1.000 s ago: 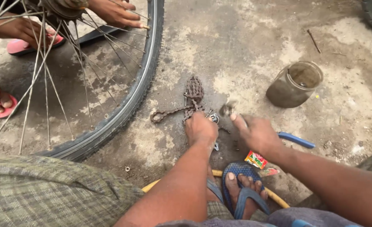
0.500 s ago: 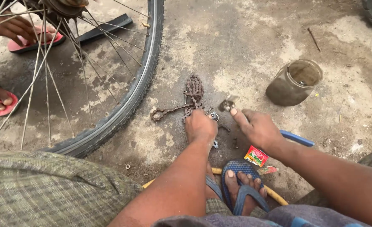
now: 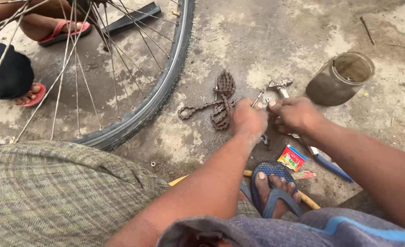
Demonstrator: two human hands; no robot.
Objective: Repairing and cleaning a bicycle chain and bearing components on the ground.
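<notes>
Stained concrete floor [image 3: 266, 41]. At frame centre, the left hand [image 3: 248, 120] and right hand [image 3: 296, 114] pinch small metal parts [image 3: 261, 98] together beside the rusty chain [image 3: 221, 101]; fitting seems underway, needing steady fingertip alignment.

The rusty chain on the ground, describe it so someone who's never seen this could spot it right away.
Start at the big bicycle wheel on the concrete. Just right of its tyre lies the chain, a bunched brown heap, right beside the left hand. Unlike the round jar farther right, it is linked, rusty, and trails a loose tail toward the wheel.
</notes>
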